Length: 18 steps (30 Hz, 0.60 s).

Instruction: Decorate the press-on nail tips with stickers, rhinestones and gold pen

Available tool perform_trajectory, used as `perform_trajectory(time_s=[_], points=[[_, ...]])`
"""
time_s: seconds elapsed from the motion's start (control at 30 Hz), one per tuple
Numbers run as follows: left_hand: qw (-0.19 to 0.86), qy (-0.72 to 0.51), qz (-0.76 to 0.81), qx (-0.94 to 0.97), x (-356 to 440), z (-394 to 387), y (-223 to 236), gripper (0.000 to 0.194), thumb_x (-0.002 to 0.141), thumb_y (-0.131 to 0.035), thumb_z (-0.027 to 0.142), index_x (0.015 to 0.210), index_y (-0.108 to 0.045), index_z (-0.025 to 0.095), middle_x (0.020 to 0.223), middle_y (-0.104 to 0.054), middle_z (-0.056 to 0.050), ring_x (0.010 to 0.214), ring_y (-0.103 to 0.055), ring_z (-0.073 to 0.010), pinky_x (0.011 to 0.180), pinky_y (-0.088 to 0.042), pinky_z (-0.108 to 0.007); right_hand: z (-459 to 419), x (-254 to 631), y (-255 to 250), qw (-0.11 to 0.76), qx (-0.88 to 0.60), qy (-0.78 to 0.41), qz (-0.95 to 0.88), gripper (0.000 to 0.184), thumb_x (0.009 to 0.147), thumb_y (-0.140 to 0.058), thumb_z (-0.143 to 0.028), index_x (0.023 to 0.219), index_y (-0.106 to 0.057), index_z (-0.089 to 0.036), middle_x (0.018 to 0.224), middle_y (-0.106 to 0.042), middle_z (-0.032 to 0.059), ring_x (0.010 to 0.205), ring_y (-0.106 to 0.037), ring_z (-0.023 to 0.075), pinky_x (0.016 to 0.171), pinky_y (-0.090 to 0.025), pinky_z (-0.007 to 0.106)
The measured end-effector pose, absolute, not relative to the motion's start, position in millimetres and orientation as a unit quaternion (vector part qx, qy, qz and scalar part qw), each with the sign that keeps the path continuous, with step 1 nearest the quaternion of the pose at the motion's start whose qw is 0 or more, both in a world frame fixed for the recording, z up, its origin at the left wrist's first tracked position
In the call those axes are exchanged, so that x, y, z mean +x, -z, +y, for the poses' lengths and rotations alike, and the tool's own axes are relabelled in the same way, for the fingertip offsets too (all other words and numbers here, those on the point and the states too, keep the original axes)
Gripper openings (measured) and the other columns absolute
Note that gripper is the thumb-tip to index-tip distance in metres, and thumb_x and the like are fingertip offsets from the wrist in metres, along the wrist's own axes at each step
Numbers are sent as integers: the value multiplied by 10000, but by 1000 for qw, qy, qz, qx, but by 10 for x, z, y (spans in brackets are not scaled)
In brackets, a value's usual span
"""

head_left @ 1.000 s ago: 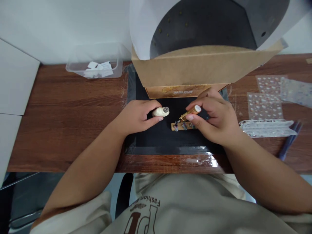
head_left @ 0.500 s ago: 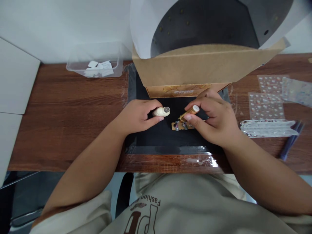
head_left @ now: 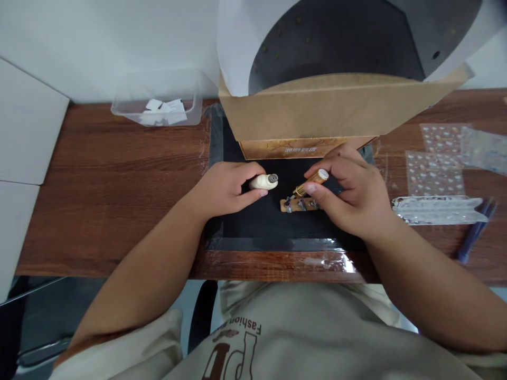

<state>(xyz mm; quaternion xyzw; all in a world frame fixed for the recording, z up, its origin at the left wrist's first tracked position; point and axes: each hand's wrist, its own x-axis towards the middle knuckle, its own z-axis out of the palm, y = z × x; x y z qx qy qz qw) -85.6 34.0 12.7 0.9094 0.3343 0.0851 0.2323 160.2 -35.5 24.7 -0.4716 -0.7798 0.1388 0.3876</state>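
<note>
My left hand pinches a cream, finger-shaped piece with a grey, patterned tip between thumb and fingers, held over the black mat. In my right hand is a short, gold, pen-like tool with a white end, gripped by the thumb and fingertips. Its thin point slants down to the left end of a small tan strip. Several small, shiny, dark and clear pieces sit on this strip; my right hand hides its right end. Whether the point touches a piece, I cannot tell.
A cardboard box and a large white-rimmed dark panel stand just behind the hands. Back left is a clear plastic tub with white papers. On the right lie patterned transparent sheets, a clear packet and blue sticks.
The gold tool has tilted slightly, its white end shifting right and a little lower-looking in my right hand. Both hands keep their grips; the whole view has shifted slightly.
</note>
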Motion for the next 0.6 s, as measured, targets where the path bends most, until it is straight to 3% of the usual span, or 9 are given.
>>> perform_trajectory(time_s=[0.3, 0.6], points=[[232, -90, 329, 911, -868, 347, -123, 297, 907, -550, 439, 1023, -647, 184, 736, -668, 5, 658, -594, -134, 599, -357, -243, -368, 1630, -246, 418, -508, -148, -739, 118, 883, -641, -336, 836, -664, -231, 750, -683, 23, 779, -637, 204, 704, -528, 365], [229, -98, 324, 913, -873, 354, -99, 302, 909, -545, 449, 1017, -643, 184, 714, -652, 10, 661, -601, -133, 595, -368, -235, -348, 1600, -214, 395, -513, -167, -743, 126, 885, -640, -357, 844, -669, -241, 733, -678, 24, 765, -616, 218, 714, -517, 385]])
